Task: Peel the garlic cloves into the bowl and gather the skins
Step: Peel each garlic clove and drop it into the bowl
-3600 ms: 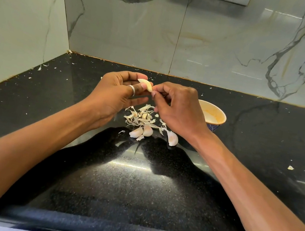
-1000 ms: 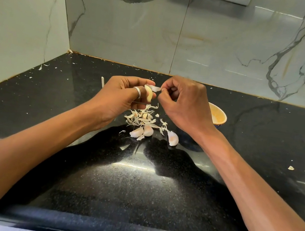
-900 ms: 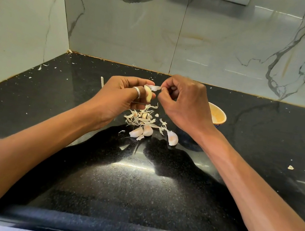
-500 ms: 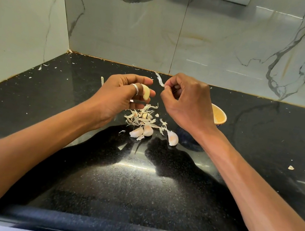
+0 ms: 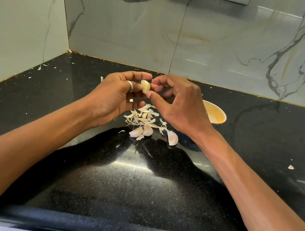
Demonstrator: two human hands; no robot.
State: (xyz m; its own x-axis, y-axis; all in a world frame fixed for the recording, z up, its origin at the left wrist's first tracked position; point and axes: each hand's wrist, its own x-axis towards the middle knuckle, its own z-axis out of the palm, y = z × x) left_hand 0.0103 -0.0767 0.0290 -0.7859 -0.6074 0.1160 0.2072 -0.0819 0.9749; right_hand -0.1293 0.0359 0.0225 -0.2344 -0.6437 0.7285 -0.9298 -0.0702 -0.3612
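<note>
1. Gripping the garlic clove (image 5: 145,89) between thumb and curled fingertips, the left hand (image 5: 113,98) hangs above the desk (image 5: 133,193). A ring (image 5: 130,86) sits on one of its fingers.
2. The clove lies at the left hand's fingertips, between the two hands, and looks bare and pale yellow. Its long axis stands steep and slightly tilted. The rounded end is up by the left forefinger, and the narrower end points down and right at the right thumb.
3. The right hand (image 5: 181,106) has its fingers curled. Its thumb tip touches the clove's lower end and its forefinger tip is at the upper side, so it pinches the same clove.
4. Beneath both hands, on the desk, lie the skins (image 5: 143,116) in a loose pile. Three unpeeled cloves (image 5: 141,130) lie just on the person's side of it.
5. The bowl (image 5: 218,114) stands behind the right hand, partly hidden by it.
6. Half a second ago the right hand was apart from the clove, lifting a strip of skin. Now it has closed back onto the clove and no strip shows in its fingers. The pile, the unpeeled cloves and the bowl lie as before.
</note>
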